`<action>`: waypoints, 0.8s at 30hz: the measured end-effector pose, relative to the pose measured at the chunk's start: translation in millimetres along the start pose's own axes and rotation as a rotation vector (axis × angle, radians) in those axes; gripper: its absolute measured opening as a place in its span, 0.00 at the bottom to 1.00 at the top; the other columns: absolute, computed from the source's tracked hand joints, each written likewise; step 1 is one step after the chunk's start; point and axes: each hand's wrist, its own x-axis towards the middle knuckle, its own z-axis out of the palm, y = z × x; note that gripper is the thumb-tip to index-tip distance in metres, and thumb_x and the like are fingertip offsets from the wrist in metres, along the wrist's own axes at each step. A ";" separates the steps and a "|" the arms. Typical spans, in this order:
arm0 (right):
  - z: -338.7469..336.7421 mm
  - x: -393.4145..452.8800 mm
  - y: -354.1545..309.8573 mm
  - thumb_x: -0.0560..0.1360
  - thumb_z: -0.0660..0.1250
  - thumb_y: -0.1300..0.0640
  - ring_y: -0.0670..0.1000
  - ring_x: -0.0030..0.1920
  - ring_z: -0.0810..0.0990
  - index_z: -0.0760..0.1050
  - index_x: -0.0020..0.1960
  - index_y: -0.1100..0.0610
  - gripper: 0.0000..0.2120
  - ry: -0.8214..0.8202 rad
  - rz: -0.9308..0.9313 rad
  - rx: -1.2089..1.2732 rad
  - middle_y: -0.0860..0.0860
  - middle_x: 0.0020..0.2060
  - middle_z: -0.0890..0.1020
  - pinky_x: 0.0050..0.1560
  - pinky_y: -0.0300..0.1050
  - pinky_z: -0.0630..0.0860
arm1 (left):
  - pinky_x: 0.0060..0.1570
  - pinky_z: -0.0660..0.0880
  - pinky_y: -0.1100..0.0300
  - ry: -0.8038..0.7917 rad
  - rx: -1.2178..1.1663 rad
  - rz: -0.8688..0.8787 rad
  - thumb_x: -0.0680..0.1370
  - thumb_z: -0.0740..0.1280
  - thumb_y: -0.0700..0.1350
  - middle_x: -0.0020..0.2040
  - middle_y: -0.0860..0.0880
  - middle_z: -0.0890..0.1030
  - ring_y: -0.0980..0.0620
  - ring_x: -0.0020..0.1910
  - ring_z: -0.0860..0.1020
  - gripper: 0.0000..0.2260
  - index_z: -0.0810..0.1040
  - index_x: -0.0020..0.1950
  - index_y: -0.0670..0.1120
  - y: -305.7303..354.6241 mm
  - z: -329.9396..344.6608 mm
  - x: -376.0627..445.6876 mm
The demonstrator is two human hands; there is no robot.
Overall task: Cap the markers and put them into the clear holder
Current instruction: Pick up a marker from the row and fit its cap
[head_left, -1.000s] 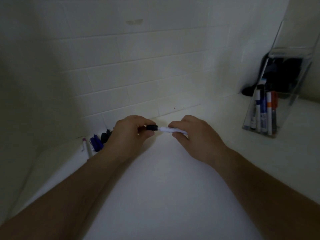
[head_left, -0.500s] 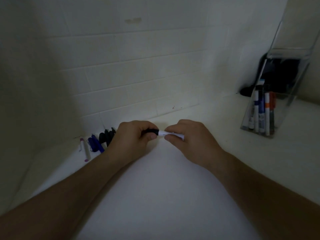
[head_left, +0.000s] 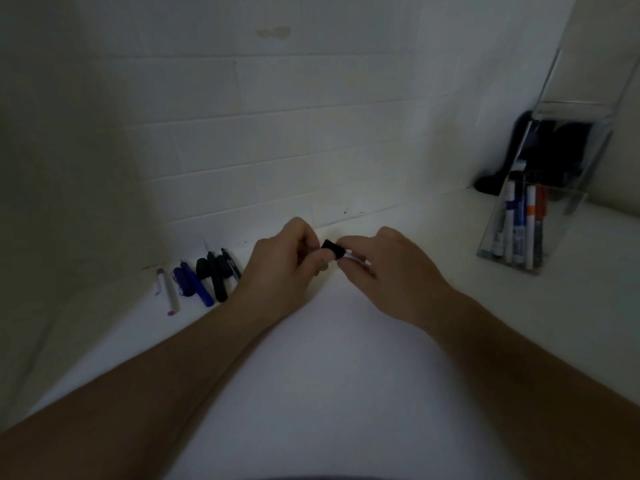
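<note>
Black cap [head_left: 329, 248] meets white marker [head_left: 354, 259] at frame centre: we pinch the cap in the left hand [head_left: 285, 263] and the barrel in the right hand [head_left: 384, 271], opposed so we can press them together. Uncapped markers [head_left: 204, 277] wait centre left on the bench [head_left: 311, 375]; the clear holder [head_left: 540, 206] stands at right, within reach.

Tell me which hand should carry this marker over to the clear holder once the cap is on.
Right. The right hand already grips the marker, and the clear holder stands on its side; the left hand only pinches the black cap.
</note>
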 end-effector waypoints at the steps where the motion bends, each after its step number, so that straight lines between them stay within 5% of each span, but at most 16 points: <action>1: -1.1 0.0 -0.5 0.80 0.60 0.45 0.48 0.35 0.72 0.75 0.57 0.44 0.09 0.017 0.032 0.049 0.48 0.35 0.77 0.35 0.44 0.67 | 0.42 0.76 0.65 -0.004 0.014 0.025 0.79 0.70 0.47 0.39 0.55 0.84 0.60 0.40 0.81 0.05 0.74 0.47 0.52 -0.9 0.4 0.1; 4: -15.5 2.0 -3.5 0.81 0.63 0.50 0.44 0.30 0.76 0.75 0.57 0.47 0.07 0.124 0.184 0.193 0.45 0.36 0.79 0.30 0.37 0.69 | 0.48 0.73 0.70 -0.079 0.106 0.169 0.80 0.67 0.44 0.48 0.60 0.83 0.63 0.46 0.80 0.08 0.74 0.57 0.55 -3.6 4.5 -1.2; 8: -62.7 13.8 5.4 0.82 0.61 0.51 0.42 0.31 0.79 0.71 0.56 0.48 0.03 0.394 0.357 0.330 0.44 0.37 0.79 0.31 0.34 0.73 | 0.57 0.67 0.68 -0.203 0.222 0.385 0.80 0.65 0.55 0.59 0.63 0.76 0.65 0.56 0.72 0.15 0.74 0.66 0.57 -7.5 13.2 -9.6; 13: -144.2 11.4 33.8 0.82 0.62 0.57 0.37 0.34 0.79 0.72 0.56 0.51 0.04 0.638 0.295 0.189 0.46 0.38 0.80 0.37 0.34 0.76 | 0.59 0.75 0.55 -0.218 0.272 0.591 0.80 0.67 0.54 0.67 0.53 0.74 0.52 0.62 0.74 0.16 0.75 0.67 0.54 -2.7 19.7 -18.9; 15: -168.5 4.5 53.0 0.81 0.62 0.56 0.38 0.39 0.80 0.74 0.58 0.55 0.06 0.641 0.302 0.003 0.49 0.44 0.81 0.44 0.34 0.77 | 0.54 0.77 0.53 -0.215 0.293 0.658 0.80 0.68 0.51 0.66 0.51 0.74 0.50 0.60 0.75 0.15 0.76 0.66 0.53 1.3 21.0 -20.4; 17: -183.4 -3.9 74.0 0.81 0.62 0.54 0.49 0.44 0.79 0.74 0.59 0.56 0.09 0.586 0.340 -0.160 0.51 0.48 0.79 0.50 0.46 0.76 | 0.52 0.77 0.54 -0.211 0.315 0.694 0.80 0.68 0.50 0.66 0.50 0.74 0.52 0.59 0.74 0.14 0.76 0.65 0.53 3.0 21.6 -22.0; 21: -180.4 -23.2 105.3 0.81 0.64 0.54 0.60 0.48 0.81 0.71 0.64 0.54 0.13 0.340 0.436 -0.305 0.55 0.48 0.81 0.49 0.50 0.76 | 0.51 0.76 0.56 -0.212 0.320 0.691 0.80 0.67 0.50 0.65 0.52 0.74 0.53 0.58 0.74 0.13 0.76 0.64 0.54 2.6 21.9 -22.5; 24: -169.7 -34.2 115.9 0.81 0.62 0.54 0.61 0.39 0.81 0.65 0.68 0.52 0.16 0.253 0.503 -0.370 0.58 0.46 0.83 0.42 0.53 0.78 | 0.50 0.76 0.57 -0.210 0.324 0.681 0.80 0.67 0.50 0.65 0.52 0.74 0.54 0.57 0.74 0.13 0.76 0.64 0.55 2.9 21.3 -22.3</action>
